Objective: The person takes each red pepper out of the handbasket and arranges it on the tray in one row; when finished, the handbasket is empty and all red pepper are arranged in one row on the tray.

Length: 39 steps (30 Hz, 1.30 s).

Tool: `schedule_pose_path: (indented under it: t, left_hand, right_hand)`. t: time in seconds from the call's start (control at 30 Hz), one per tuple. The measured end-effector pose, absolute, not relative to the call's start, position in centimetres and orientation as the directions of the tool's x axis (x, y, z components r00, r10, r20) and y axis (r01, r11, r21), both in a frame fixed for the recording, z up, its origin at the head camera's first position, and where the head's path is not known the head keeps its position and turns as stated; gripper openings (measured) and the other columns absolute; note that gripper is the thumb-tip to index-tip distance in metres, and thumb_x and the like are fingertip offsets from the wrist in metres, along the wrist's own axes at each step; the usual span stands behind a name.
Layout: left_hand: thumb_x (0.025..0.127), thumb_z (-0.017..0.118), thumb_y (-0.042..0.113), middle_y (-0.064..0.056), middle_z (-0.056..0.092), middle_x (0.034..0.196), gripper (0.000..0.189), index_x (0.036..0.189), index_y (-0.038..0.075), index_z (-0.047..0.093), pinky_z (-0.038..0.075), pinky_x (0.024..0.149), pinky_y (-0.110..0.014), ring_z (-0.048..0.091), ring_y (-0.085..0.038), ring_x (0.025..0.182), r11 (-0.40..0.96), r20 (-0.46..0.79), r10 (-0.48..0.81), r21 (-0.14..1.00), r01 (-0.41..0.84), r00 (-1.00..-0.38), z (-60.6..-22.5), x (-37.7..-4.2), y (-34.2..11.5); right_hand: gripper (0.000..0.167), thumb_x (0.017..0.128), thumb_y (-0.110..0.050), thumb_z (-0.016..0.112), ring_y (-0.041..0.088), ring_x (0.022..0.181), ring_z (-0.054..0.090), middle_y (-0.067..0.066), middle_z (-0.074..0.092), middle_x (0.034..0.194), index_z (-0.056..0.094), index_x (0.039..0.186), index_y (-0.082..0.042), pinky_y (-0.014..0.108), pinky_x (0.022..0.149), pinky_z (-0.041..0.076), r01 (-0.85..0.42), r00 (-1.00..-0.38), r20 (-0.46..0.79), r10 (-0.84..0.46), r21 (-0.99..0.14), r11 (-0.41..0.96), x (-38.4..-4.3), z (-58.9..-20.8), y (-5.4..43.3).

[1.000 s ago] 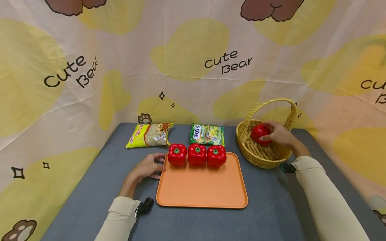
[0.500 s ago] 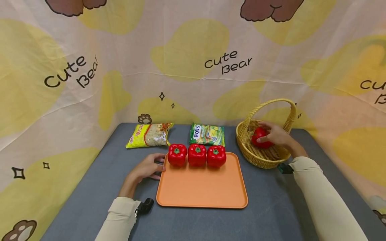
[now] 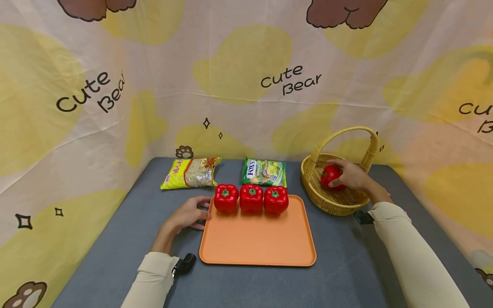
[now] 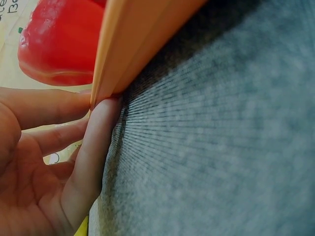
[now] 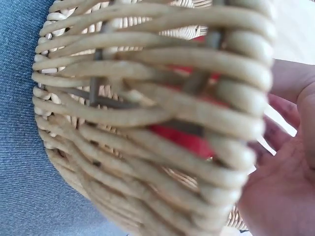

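Note:
At the orange tray's (image 3: 258,244) left edge my left hand (image 3: 189,212) pinches the rim; the left wrist view shows fingertips on both sides of it. Three glossy red bell peppers (image 3: 251,198) with green stems stand in a row along the tray's far side. Over on the right, my right hand (image 3: 352,174) reaches into the yellow wicker basket (image 3: 327,204) and grips another red bell pepper (image 3: 330,176), its stem turned leftward. From the right wrist, woven basket wall (image 5: 147,98) covers most of that pepper, and the fingers are partly hidden behind the rim.
A yellow food packet (image 3: 191,173) lies behind the tray at left, and a green FOX'S candy bag (image 3: 265,172) lies behind the peppers. The basket's tall handle (image 3: 346,129) arches beside my right hand. A printed cloth backdrop (image 3: 239,77) surrounds the grey table (image 3: 246,286).
My right hand has shifted slightly left inside the basket, and the pepper it grips has turned so its stem shows on the left. My left hand and the tray have stayed put.

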State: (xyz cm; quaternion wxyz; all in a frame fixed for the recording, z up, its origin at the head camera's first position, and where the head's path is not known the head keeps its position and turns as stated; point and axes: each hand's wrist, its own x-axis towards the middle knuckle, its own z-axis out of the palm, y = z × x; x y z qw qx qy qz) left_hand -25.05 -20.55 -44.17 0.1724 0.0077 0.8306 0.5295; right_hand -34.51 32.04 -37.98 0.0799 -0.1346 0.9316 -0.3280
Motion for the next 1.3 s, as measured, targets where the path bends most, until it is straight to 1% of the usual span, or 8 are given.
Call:
schedule_pose_path:
  t: [0.13, 0.3, 0.47, 0.67, 0.8, 1.07, 1.23, 1.3]
  left_hand:
    - [0.094, 0.067, 0.005, -0.023, 0.056, 0.141, 0.066, 0.155, -0.003, 0.045, 0.067, 0.073, -0.041, 0.068, -0.026, 0.103, 0.434, -0.275, 0.197, 0.885, -0.168, -0.941, -44.2, -25.1, -20.6]
    - [0.094, 0.067, 0.005, -0.023, 0.056, 0.141, 0.066, 0.156, -0.003, 0.045, 0.067, 0.073, -0.042, 0.068, -0.026, 0.103, 0.434, -0.272, 0.200, 0.886, -0.164, -0.941, -44.2, -25.0, -20.6]
    - [0.094, 0.066, 0.005, -0.023, 0.056, 0.141, 0.066, 0.156, -0.003, 0.045, 0.068, 0.073, -0.042, 0.068, -0.026, 0.102, 0.432, -0.268, 0.200, 0.887, -0.161, -0.942, -44.2, -25.0, -20.6]
    - [0.094, 0.066, 0.005, -0.024, 0.056, 0.141, 0.066, 0.156, -0.004, 0.044, 0.068, 0.073, -0.042, 0.068, -0.026, 0.103, 0.428, -0.267, 0.202, 0.889, -0.160, -0.942, -44.2, -25.0, -20.6]
    - [0.094, 0.066, 0.005, -0.024, 0.056, 0.141, 0.066, 0.156, -0.004, 0.044, 0.068, 0.073, -0.042, 0.068, -0.026, 0.103, 0.432, -0.268, 0.203, 0.888, -0.160, -0.942, -44.1, -25.0, -20.6]
    - [0.094, 0.067, 0.005, -0.024, 0.057, 0.139, 0.066, 0.155, -0.004, 0.044, 0.067, 0.072, -0.042, 0.068, -0.026, 0.102, 0.429, -0.267, 0.203, 0.889, -0.160, -0.942, -44.1, -25.1, -20.6]
    - [0.094, 0.067, 0.005, -0.024, 0.057, 0.139, 0.066, 0.155, -0.004, 0.045, 0.067, 0.072, -0.041, 0.068, -0.026, 0.102, 0.429, -0.267, 0.202, 0.889, -0.160, -0.942, -44.2, -25.1, -20.6]
    - [0.094, 0.067, 0.005, -0.025, 0.056, 0.139, 0.066, 0.155, -0.005, 0.044, 0.067, 0.071, -0.041, 0.068, -0.026, 0.102, 0.433, -0.262, 0.207, 0.889, -0.152, -0.943, -44.2, -25.1, -20.5]
  right_hand:
    - [0.084, 0.089, -0.009, 0.083, 0.056, 0.132, 0.050, 0.037, 0.042, 0.152, 0.039, 0.160, 0.002, 0.064, 0.106, 0.052, -0.197, -0.953, -0.051, -0.297, -0.641, 0.742, -34.1, -37.9, 32.2]
    - [0.085, 0.090, -0.018, 0.083, 0.057, 0.133, 0.048, 0.037, 0.045, 0.150, 0.039, 0.160, 0.000, 0.067, 0.106, 0.049, -0.207, -0.959, -0.023, -0.283, -0.626, 0.752, -33.6, -37.8, 32.6]
    - [0.083, 0.091, -0.024, 0.084, 0.054, 0.135, 0.048, 0.035, 0.049, 0.149, 0.043, 0.159, -0.002, 0.069, 0.106, 0.046, -0.224, -0.963, 0.021, -0.268, -0.614, 0.757, -32.9, -37.8, 33.1]
    - [0.083, 0.093, -0.028, 0.082, 0.054, 0.140, 0.045, 0.033, 0.045, 0.156, 0.040, 0.161, -0.002, 0.072, 0.107, 0.045, -0.222, -0.968, 0.047, -0.248, -0.624, 0.749, -31.7, -37.6, 33.3]
    - [0.084, 0.095, -0.029, 0.079, 0.054, 0.140, 0.045, 0.032, 0.041, 0.158, 0.038, 0.162, -0.002, 0.074, 0.107, 0.043, -0.224, -0.969, 0.062, -0.238, -0.623, 0.749, -30.8, -37.4, 33.4]
    - [0.081, 0.095, -0.030, 0.078, 0.047, 0.132, 0.050, 0.027, 0.044, 0.151, 0.039, 0.161, -0.002, 0.066, 0.101, 0.049, -0.239, -0.970, 0.118, -0.212, -0.621, 0.746, -28.8, -37.6, 33.2]
    - [0.078, 0.096, -0.027, 0.079, 0.047, 0.132, 0.051, 0.026, 0.046, 0.148, 0.042, 0.159, -0.002, 0.064, 0.102, 0.051, -0.273, -0.962, 0.163, -0.220, -0.630, 0.727, -27.8, -37.5, 33.0]
    - [0.078, 0.096, -0.026, 0.079, 0.047, 0.133, 0.051, 0.026, 0.045, 0.150, 0.041, 0.159, -0.001, 0.058, 0.103, 0.054, -0.284, -0.959, 0.175, -0.224, -0.643, 0.712, -27.4, -37.4, 32.9]
